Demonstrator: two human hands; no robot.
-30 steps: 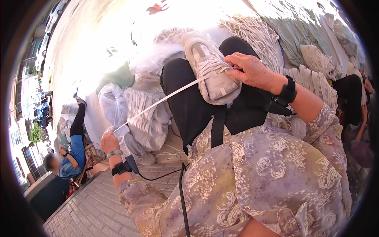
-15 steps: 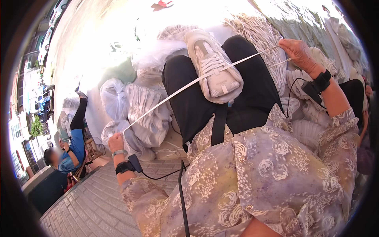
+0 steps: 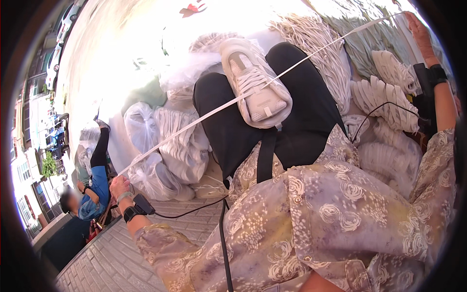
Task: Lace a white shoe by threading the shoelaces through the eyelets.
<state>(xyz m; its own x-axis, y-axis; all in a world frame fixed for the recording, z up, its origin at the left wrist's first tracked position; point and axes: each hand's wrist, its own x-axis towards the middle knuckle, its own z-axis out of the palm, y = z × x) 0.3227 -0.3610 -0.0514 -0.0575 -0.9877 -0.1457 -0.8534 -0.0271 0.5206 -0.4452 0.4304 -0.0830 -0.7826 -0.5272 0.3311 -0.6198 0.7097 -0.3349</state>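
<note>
Status: shoe (image 3: 260, 102) is my reference, pale, sitting in my lap between my black-trousered thighs (image 3: 221, 121), toe end away from me, tongue end toward me. One white lace (image 3: 194, 125) runs taut over it, from far left of the shoe to far right and beyond it.

Left hand (image 3: 119, 187), left of the shoe and a bit on my side of it: fingers closed in a pinch on the lace, no gap that I can see. Right hand (image 3: 421, 40), well right of the shoe and further out: fingers look pinched on the lace too, but glare hides the tips, so exact grip is unclear.

Done, as I read it: several lace rows already cross the front of the shoe and look evenly laid. Both lengths are pulled out long on either side.

Left, my judgement: no knot or bow on the shoe, and the long ends aren't tucked away. Can't tell if the top eyelets are filled, or if the taut strand goes through one or just crosses over. Call it partway, past the lower rows.

Around the shoe: pile of pale strands (image 3: 318, 58) to its right and outward, plastic-bagged pale goods (image 3: 180, 146) to its left, stacked pale pieces (image 3: 384, 103) well to its right.
</note>
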